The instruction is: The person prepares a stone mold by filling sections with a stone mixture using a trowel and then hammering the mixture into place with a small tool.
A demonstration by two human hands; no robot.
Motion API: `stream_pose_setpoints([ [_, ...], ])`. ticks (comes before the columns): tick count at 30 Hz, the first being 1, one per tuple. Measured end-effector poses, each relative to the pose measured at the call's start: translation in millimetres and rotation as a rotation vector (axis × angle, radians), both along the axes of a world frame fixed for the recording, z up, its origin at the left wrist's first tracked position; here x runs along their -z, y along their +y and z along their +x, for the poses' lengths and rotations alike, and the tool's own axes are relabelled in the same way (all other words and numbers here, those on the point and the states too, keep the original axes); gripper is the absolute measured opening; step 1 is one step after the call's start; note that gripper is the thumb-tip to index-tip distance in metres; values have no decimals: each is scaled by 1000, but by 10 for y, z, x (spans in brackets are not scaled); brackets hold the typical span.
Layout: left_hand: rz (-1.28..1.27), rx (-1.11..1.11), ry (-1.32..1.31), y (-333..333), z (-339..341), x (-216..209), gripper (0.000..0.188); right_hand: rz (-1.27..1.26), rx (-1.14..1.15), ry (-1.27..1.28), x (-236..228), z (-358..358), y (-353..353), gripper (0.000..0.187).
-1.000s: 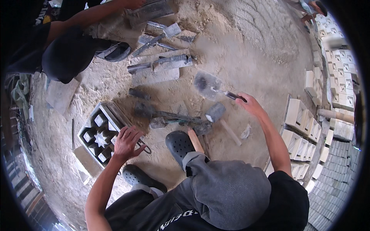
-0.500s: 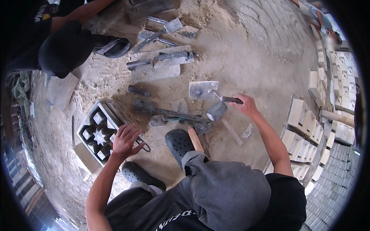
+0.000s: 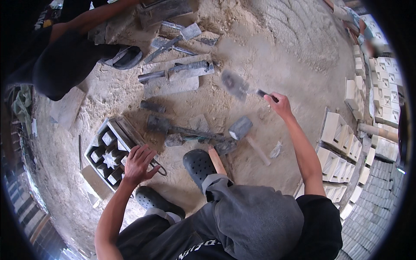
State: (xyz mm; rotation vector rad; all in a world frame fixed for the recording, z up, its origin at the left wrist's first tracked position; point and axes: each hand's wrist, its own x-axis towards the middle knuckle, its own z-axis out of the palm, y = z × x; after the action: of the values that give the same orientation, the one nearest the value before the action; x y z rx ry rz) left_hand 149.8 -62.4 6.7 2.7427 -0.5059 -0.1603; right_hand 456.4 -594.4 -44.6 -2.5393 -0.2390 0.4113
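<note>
My right hand [image 3: 279,105] is wrapped round the dark handle of a trowel [image 3: 234,84]. The trowel's flat blade is smeared by motion and points to the far left, over the sandy ground. My left hand [image 3: 139,162] grips the upper side of a dark block mould [image 3: 110,160], its fingers laid over the edge. This mould leans tilted by my foot, with a star and several grey blocks inside its frame. A wire loop handle [image 3: 159,169] sticks out beside my left thumb. Nearest to the trowel on my side lies a mallet [image 3: 241,128] with a pale wooden handle.
Dusty hammers [image 3: 158,125] lie between my hands, beside my clog [image 3: 199,167]. Farther off are boards [image 3: 171,86] and metal bars [image 3: 162,50]. A co-worker's dark-clothed leg [image 3: 65,65] is at far left. Pale patterned blocks [image 3: 340,132] line the right; a sand heap [image 3: 299,34] lies behind.
My right hand has moved away from me, swinging the trowel up to the far left. Its blade has left the spot beside the mallet head. My left hand stays on the mould.
</note>
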Motion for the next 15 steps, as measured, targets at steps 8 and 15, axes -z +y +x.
stream_pose_setpoints([
  [8,0,14,-10,-6,25,-17,54,-69,-432,357,68,70,403,59],
  [15,-3,11,0,-9,28,-28,54,-116,-356,71,363,45,375,69],
])
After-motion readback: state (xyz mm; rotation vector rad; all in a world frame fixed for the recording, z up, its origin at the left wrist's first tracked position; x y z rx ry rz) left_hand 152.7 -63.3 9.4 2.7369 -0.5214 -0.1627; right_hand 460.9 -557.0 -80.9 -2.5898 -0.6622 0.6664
